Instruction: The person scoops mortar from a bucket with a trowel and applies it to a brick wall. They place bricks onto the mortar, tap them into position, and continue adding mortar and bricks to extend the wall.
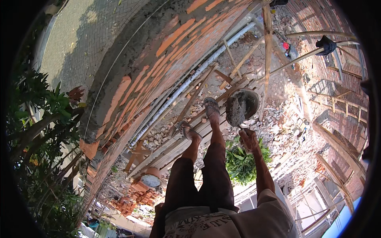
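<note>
My right hand (249, 141) is closed around the handle of a trowel (237, 113), whose blade is heaped with wet grey mortar. The blade is over the left part of a dark round bucket (254, 100), which stands on the planks beside my right foot. I cannot tell whether the blade touches the bucket. To the left runs a brick wall (158, 51) with grey mortar along its top and a thin string (104, 81) stretched above it. My left hand is out of view.
My sandalled feet stand on a scaffold of wooden planks (174, 147). A white pipe (194, 77) runs along the wall's foot. Below lie rubble, stacked red bricks (145, 193) and a leafy plant (240, 158). An upright wooden pole (268, 43) rises ahead; branches (31, 131) crowd the left.
</note>
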`<action>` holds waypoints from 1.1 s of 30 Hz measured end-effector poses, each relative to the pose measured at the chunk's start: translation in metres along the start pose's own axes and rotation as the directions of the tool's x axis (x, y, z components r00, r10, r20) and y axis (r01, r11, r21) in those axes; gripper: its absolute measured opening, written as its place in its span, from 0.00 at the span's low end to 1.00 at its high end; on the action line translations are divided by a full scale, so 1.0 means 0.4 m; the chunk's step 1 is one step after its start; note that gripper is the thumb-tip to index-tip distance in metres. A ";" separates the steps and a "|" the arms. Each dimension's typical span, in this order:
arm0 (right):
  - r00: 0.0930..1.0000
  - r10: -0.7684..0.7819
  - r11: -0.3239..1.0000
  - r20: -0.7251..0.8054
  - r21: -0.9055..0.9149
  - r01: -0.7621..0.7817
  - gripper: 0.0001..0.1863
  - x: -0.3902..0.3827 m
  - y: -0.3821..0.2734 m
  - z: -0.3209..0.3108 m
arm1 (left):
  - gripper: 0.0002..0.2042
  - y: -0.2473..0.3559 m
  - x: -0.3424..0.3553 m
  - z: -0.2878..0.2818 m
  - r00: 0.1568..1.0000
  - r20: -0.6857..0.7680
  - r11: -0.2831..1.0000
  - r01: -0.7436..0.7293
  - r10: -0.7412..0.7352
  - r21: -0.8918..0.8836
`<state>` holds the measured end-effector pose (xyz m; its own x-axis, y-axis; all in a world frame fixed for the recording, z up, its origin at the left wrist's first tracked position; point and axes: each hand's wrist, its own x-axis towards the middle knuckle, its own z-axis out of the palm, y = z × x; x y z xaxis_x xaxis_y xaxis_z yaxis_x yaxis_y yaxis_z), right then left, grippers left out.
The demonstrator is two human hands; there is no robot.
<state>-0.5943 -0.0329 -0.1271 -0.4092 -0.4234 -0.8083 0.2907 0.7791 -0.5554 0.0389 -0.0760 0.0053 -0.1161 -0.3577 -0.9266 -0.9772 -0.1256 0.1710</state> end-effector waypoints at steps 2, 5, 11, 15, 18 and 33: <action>0.986 -0.007 0.992 0.164 -0.120 0.027 0.16 -0.069 -0.152 -0.014 | 0.15 0.010 0.008 0.040 0.983 -0.103 0.987 -0.148 0.154 0.069; 0.912 -0.129 0.921 0.389 -0.294 0.255 0.15 -0.165 -0.392 -0.003 | 0.12 0.065 0.033 0.077 0.927 -0.311 0.961 -0.254 0.209 -0.111; 0.665 -0.017 0.786 0.747 -0.401 0.470 0.11 -0.320 -0.829 0.131 | 0.12 0.242 0.004 0.087 0.953 -0.081 0.458 0.065 -0.293 -0.887; 0.513 0.016 0.691 0.858 -0.380 0.615 0.12 -0.369 -1.039 0.301 | 0.14 0.258 -0.025 0.142 0.940 -0.179 0.505 -0.008 -0.292 -0.863; 0.410 -0.058 0.613 0.910 -0.292 0.734 0.12 -0.371 -1.149 0.450 | 0.15 0.241 -0.030 0.228 0.910 -0.341 0.490 -0.192 -0.235 -0.850; -0.013 -0.489 -0.807 0.872 -0.446 0.386 0.19 -0.258 -0.999 0.785 | 0.10 0.203 0.028 0.451 0.758 -0.641 0.790 -0.319 -0.119 -0.523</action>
<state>-0.3967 -0.4458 0.1170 0.6179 -0.7783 0.1115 -0.7787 -0.5861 0.2238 -0.0737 0.0767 -0.0516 0.1417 -0.8497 -0.5079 -0.6422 -0.4693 0.6061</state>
